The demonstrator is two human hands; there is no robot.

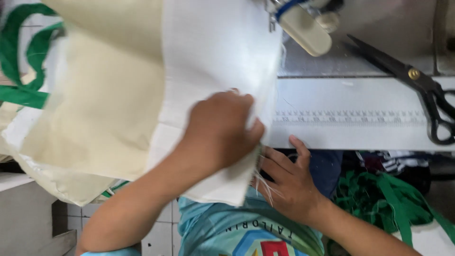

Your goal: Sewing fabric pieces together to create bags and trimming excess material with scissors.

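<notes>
Nearest the lens, the left hand point(220, 130) lay spread flat on the cloth point(208, 71), fingers half curled over its right edge, pressing rather than gripping; that seemed meant to keep the piece from sliding off the table point(350, 95); the right hand point(289, 182) sat just below and beside it, fingers loosely bent at the lower corner of the cloth, where a tuft of loose threads point(265, 185) hung; whether it had pinched them or only touched them I could not tell. The cloth was a white panel laid over a cream one point(99, 104), the pair draped from the upper left down across the table's front edge and into the person's lap; the top of the white piece ran up under the sewing machine head point(305, 23), so it looked fed toward the needle. Green strap point(23, 71) looped at the far left, joined to the cream fabric. Black scissors point(417, 90) rested on the table to the right, well apart from both hands, blades pointing up-left, within easy reach of the right arm. A ruler strip point(350, 116) ran along the table front; a heap of green webbing point(388, 199) lay below on the right.
</notes>
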